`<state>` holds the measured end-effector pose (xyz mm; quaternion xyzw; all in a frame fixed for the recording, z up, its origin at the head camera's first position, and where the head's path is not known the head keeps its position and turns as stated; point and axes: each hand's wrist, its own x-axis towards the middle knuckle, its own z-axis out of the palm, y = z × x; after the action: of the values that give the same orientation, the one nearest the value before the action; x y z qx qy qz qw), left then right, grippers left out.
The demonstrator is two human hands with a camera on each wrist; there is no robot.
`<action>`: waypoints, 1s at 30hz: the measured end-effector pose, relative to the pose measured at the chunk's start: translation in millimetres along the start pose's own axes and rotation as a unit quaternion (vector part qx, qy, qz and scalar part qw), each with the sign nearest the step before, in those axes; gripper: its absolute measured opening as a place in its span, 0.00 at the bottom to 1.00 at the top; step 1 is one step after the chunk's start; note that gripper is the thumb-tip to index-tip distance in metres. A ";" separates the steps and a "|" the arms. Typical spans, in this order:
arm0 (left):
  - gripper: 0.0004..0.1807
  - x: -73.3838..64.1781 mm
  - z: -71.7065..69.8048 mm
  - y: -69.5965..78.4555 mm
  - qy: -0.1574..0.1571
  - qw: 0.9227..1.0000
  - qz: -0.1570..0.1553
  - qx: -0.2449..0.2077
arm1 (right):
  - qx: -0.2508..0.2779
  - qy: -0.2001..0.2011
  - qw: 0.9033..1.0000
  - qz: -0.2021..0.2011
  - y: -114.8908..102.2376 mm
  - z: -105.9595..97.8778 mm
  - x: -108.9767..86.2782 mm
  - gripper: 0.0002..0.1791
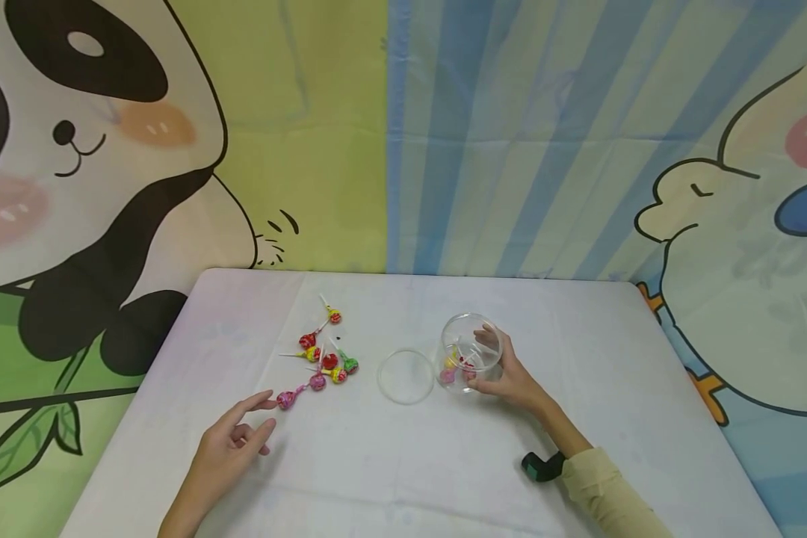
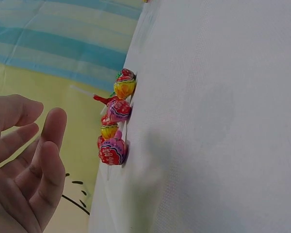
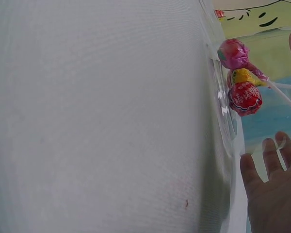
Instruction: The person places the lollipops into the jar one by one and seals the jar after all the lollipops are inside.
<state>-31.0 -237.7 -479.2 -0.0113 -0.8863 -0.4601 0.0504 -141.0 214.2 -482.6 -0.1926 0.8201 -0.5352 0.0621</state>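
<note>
My right hand (image 1: pixel 516 379) grips a clear round jar (image 1: pixel 459 332) from its right side, fingers and thumb spread around the wall. A few lollipops lie in its bottom; the right wrist view shows a pink one (image 3: pixel 234 53), a yellow one (image 3: pixel 241 75) and a red one (image 3: pixel 245 99). Loosely bent, my left hand (image 1: pixel 223 452) hovers over the table with nothing in it. Its index fingertip is close to a pink lollipop (image 1: pixel 285 400), the nearest of a loose group. In the left wrist view, the fingers (image 2: pixel 52 165) are apart from the candies.
Several wrapped lollipops, including a green one (image 1: pixel 350 366) and a red one (image 1: pixel 307 341), lie left of centre. A clear ring-shaped lid (image 1: pixel 380 381) lies left of the jar. By the right sleeve is a black object (image 1: pixel 541 467). A printed curtain (image 1: pixel 350 149) hangs behind the white table (image 1: pixel 390 463).
</note>
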 end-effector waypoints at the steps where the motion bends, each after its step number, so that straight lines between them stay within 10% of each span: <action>1: 0.25 -0.1 -0.2 -0.1 0.001 1.000 0.004 0.000 | 0.000 0.000 1.000 0.000 0.0 0.4 0.1 0.55; 14: 0.22 34.1 -9.2 11.1 -0.028 0.999 0.038 0.028 | 0.006 0.010 1.000 -0.009 34.9 6.3 5.0 0.57; 22: 0.19 148.5 -19.1 7.3 -0.105 0.986 0.096 0.085 | -0.006 0.008 1.000 -0.008 31.6 5.9 7.9 0.57; 26: 0.17 209.6 -7.0 -4.1 -0.152 0.959 0.146 0.188 | -0.001 0.008 1.000 -0.008 16.5 2.1 5.2 0.56; 30: 0.18 241.1 8.0 -13.4 -0.192 0.927 0.176 0.269 | 0.002 0.003 1.000 -0.007 5.6 1.2 1.5 0.55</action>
<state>-272.3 -245.2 -470.6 -0.2415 -0.9533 -0.1772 -0.0388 -143.5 214.5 -487.9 -0.1969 0.8177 -0.5380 0.0564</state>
